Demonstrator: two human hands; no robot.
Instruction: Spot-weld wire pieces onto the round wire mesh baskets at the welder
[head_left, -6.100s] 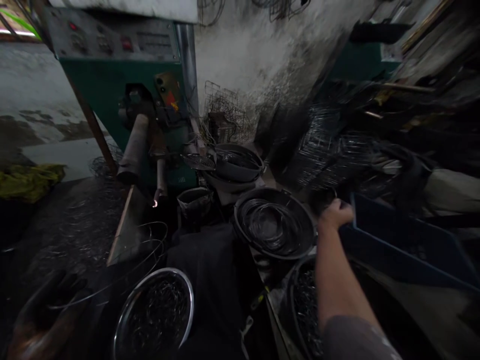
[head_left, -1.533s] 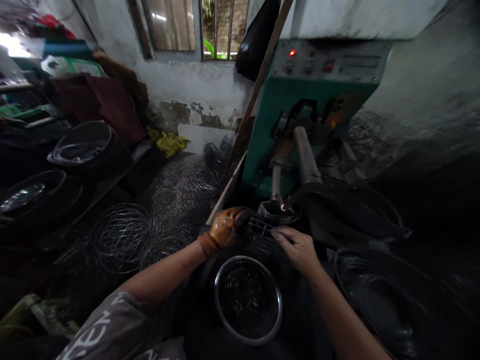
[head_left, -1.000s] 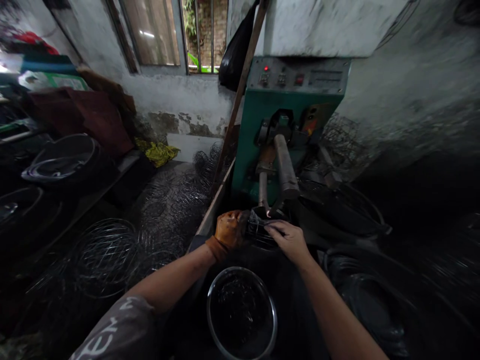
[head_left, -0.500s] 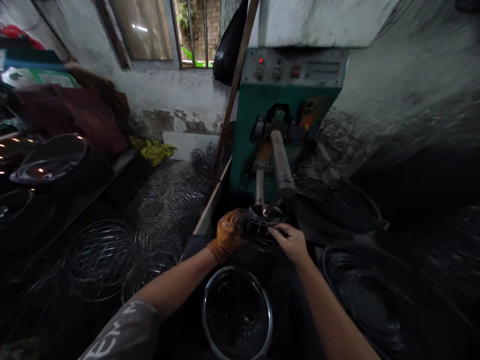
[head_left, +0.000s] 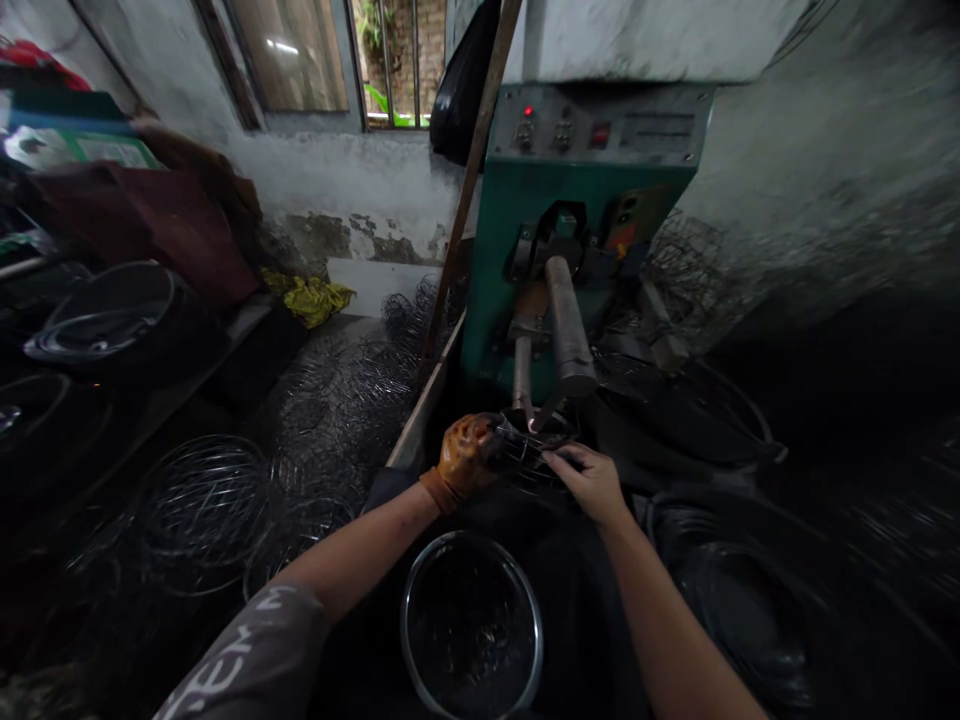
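Observation:
My left hand (head_left: pixel 469 455), in a stained orange-brown glove, is closed around the left side of a small wire frame (head_left: pixel 525 458). My right hand (head_left: pixel 589 482) is bare and pinches the frame's right side between thumb and fingers. The frame sits just below the electrode tips of a green spot welder (head_left: pixel 592 175), where a small bright glow shows at the contact point. Dark surroundings hide the frame's lower part. Below my hands stands a round bowl-like container (head_left: pixel 407 625) with a shiny rim and small bits inside.
Wire rings and frames (head_left: pixel 202 510) lie heaped on the floor at left. A wooden bar (head_left: pixel 469 180) leans beside the welder. Coiled wire (head_left: pixel 739 600) lies at right. Dark round tubs (head_left: pixel 112 310) and a yellow cloth (head_left: pixel 311 300) are at left.
The wire frame now shows more of its bars and seems slightly turned between my hands. Sparks or bright reflections over the tubs at left have gone. The view has shifted slightly.

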